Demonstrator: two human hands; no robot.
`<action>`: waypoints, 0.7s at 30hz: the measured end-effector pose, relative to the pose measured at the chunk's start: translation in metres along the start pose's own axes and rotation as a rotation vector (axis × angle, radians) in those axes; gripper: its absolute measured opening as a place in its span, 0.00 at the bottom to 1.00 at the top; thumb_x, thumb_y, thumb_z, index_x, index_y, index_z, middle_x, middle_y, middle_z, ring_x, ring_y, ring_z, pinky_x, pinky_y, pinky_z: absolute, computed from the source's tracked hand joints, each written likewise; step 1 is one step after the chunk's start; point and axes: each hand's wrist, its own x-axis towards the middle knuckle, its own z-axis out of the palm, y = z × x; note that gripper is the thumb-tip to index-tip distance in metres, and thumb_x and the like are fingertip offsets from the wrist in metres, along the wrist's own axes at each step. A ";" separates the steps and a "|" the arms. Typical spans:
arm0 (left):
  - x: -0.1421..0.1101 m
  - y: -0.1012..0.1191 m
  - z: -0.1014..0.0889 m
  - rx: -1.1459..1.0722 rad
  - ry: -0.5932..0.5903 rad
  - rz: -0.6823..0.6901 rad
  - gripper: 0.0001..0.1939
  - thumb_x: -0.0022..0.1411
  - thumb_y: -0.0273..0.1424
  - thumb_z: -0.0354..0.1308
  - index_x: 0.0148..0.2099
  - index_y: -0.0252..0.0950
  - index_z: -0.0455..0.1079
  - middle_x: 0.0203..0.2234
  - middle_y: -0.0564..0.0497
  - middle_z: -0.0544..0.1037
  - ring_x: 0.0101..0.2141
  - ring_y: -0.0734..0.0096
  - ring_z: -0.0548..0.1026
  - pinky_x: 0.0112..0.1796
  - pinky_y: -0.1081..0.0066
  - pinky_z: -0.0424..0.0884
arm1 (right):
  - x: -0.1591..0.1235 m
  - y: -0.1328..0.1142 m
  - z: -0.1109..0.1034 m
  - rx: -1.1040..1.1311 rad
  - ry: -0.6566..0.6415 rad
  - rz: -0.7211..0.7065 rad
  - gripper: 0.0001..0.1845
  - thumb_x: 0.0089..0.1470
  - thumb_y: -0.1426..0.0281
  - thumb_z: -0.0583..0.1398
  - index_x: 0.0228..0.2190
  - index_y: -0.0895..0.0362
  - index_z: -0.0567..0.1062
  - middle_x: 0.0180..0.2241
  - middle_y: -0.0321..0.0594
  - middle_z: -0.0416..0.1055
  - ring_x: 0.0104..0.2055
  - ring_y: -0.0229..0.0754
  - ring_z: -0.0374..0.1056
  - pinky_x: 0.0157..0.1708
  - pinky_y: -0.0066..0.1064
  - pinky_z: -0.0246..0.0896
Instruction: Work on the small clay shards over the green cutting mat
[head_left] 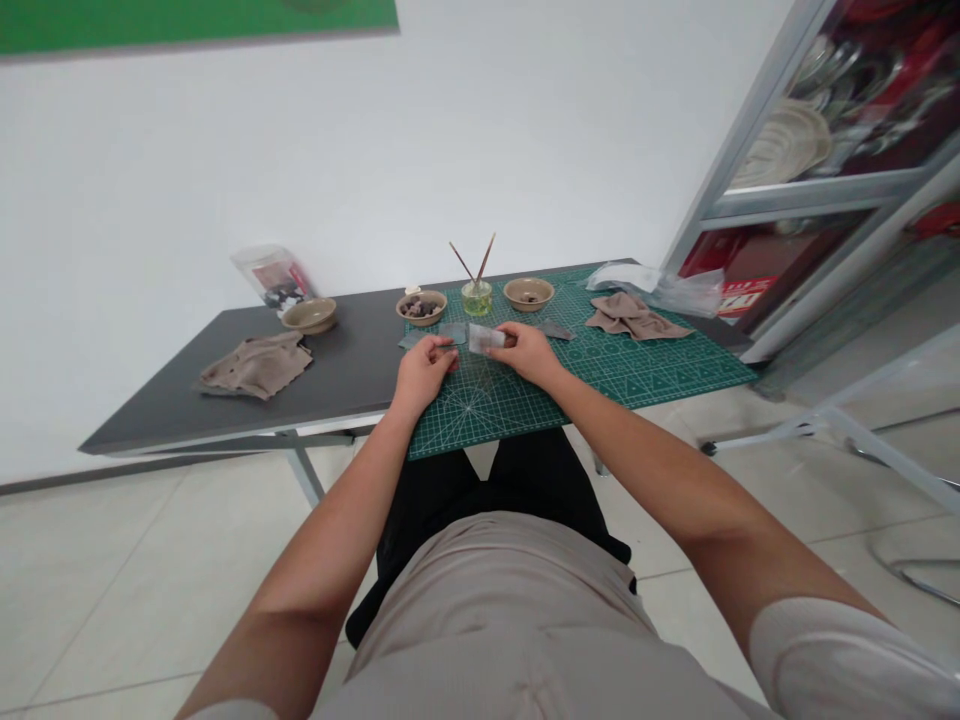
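My right hand pinches a small flat pale grey rectangular piece above the green cutting mat. Thumb and fingers of my left hand are closed together just left of it; whatever they hold is too small to make out. Thin grey sheets lie on the mat around my hands, one grey sheet behind them and another grey sheet to the right. Just beyond stands a glass jar with two thin sticks leaning in it.
A bowl of dark lumps and a second bowl flank the jar. Further left are another bowl, a brown cloth and a clear plastic package. A brown cloth and plastic bag lie right, near a glass-fronted cabinet.
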 end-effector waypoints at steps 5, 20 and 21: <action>-0.001 -0.005 -0.002 -0.016 -0.002 -0.012 0.11 0.55 0.33 0.62 0.40 0.36 0.69 0.24 0.53 0.78 0.29 0.66 0.79 0.35 0.67 0.72 | -0.006 -0.005 -0.002 -0.043 0.146 -0.023 0.10 0.49 0.64 0.61 0.27 0.58 0.75 0.22 0.33 0.67 0.25 0.37 0.60 0.29 0.29 0.52; -0.007 0.000 -0.003 0.050 -0.018 0.056 0.10 0.52 0.34 0.64 0.36 0.36 0.70 0.24 0.54 0.75 0.27 0.71 0.74 0.33 0.70 0.69 | -0.012 0.003 -0.009 -0.062 0.178 -0.052 0.11 0.48 0.64 0.63 0.35 0.56 0.77 0.31 0.38 0.76 0.33 0.44 0.70 0.37 0.35 0.63; -0.006 0.000 -0.004 0.056 -0.020 0.064 0.10 0.52 0.34 0.64 0.36 0.36 0.70 0.24 0.54 0.75 0.27 0.71 0.73 0.33 0.70 0.69 | -0.012 0.003 -0.009 -0.066 0.214 -0.056 0.10 0.50 0.64 0.62 0.33 0.56 0.77 0.32 0.38 0.76 0.34 0.44 0.71 0.38 0.35 0.63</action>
